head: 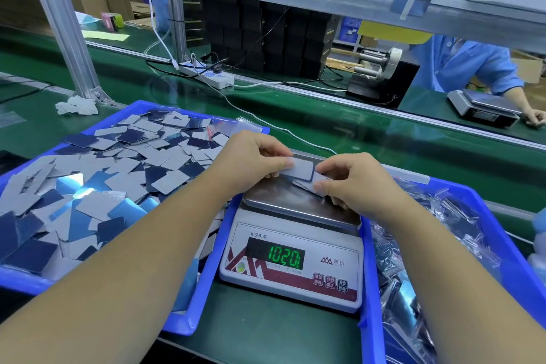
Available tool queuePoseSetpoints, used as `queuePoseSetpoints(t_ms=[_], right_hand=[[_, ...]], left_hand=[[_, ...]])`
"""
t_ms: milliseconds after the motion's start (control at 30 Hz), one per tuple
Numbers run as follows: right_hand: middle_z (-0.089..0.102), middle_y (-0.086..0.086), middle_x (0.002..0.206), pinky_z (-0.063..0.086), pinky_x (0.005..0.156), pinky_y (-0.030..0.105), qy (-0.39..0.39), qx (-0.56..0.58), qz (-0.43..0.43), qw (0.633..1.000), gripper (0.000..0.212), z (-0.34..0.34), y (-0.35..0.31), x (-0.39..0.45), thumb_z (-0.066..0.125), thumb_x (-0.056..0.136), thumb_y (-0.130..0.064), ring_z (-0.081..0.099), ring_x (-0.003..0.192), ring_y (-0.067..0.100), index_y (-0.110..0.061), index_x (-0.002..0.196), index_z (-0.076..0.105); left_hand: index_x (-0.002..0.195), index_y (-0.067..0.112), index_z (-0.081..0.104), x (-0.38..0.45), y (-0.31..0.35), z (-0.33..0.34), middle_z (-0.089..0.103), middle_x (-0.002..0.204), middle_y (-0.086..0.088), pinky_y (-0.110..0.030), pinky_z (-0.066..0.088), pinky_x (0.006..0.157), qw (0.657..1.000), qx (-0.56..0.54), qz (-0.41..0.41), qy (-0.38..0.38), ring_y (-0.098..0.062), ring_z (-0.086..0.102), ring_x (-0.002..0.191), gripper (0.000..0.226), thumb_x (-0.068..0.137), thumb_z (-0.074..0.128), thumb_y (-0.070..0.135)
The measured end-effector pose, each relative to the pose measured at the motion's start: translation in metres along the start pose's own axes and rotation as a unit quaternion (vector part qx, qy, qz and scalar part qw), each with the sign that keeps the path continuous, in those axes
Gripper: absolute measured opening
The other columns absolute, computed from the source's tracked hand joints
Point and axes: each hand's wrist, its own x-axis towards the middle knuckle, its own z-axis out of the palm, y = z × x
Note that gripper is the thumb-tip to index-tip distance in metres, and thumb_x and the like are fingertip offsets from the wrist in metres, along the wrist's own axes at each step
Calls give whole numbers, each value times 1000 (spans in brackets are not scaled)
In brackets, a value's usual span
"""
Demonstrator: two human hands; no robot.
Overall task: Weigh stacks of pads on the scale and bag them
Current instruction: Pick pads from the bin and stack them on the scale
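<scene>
Behind both hands [298, 170], pads [301, 170] half hidden.

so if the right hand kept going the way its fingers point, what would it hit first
Probably the grey pad held by the left hand, then that hand itself; the right hand points leftward over the scale. Depth is unclear.

The pad [299, 170] pinched between both hands is pale grey. Under the grip, the scale [292, 269] is white with a silver-grey pan, a dark red geometric pattern on its front, red buttons and green digits on a black display. Left of the grip, a blue tray [204, 289] holds grey, navy and shiny light-blue pads. Right of it, another blue tray [369, 304] holds clear, glinting bags. The bench [266, 334] is dark green.
</scene>
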Motion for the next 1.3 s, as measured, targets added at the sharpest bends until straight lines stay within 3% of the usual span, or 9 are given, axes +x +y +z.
queuePoseSetpoints(t_ms=[167,300,433,567,800,1000,1100,1167,1300], right_hand=[[66,6,61,43,44,22,-43,119,62,990,20,-3,-2,0,74,81,-4,53,49,14,-24,78,78],[61,9,60,41,41,20,-53,217,139,965,15,-4,-4,0,74,81,1,51,46,14,-11,71,75],[59,1,58,41,38,15,-65,322,189,925,9,-7,-6,-1,69,85,2,53,44,8,-6,82,68],[57,-1,57,45,40,13,-75,357,206,908,10,-10,-6,-1,68,86,-1,57,47,7,-9,79,67],[60,1,60,49,42,16,-66,373,189,906,10,-7,-7,-2,68,87,-2,59,49,10,-7,91,61],[63,5,63,47,44,22,-19,256,78,963,16,-1,-11,-3,72,84,1,58,50,19,-4,96,64],[67,1,62,49,47,26,3,101,-4,995,18,2,-12,-4,73,85,-5,60,49,19,-15,100,68],[68,-2,61,49,47,23,-3,27,-39,999,17,4,-13,-5,74,83,-11,58,48,12,-26,91,71],[69,-15,65,45,52,19,8,-42,-64,997,19,10,-12,-5,83,75,-19,57,51,7,-27,89,72]], left_hand=[[76,30,78,0,-2,-3,74,68,1,-26,59,70,999,-30,29,8,-10,68,64,16,80,82,15],[77,26,78,-3,-2,1,73,75,8,-20,55,70,996,25,85,10,-4,67,69,12,81,81,15],[85,16,79,-6,2,4,74,90,3,-19,55,75,993,49,111,-10,-8,69,78,12,81,78,4],[87,13,81,-9,7,4,73,95,6,-22,57,79,991,49,118,-39,-9,70,87,9,85,75,7],[84,9,82,-10,10,4,71,94,4,-32,59,83,988,69,131,-44,-13,69,81,3,82,80,10],[84,14,76,-7,8,5,64,93,0,-36,59,81,987,59,145,-21,-14,67,79,12,77,84,8],[92,23,69,-5,5,5,62,92,4,-38,59,80,992,50,113,-13,-15,67,78,27,75,85,10],[96,24,70,-3,1,3,64,83,8,-41,59,80,995,43,82,-20,-21,67,79,29,76,84,9],[82,30,69,-1,-4,2,69,74,15,-24,55,68,995,72,64,-21,-4,65,68,19,78,83,17]])
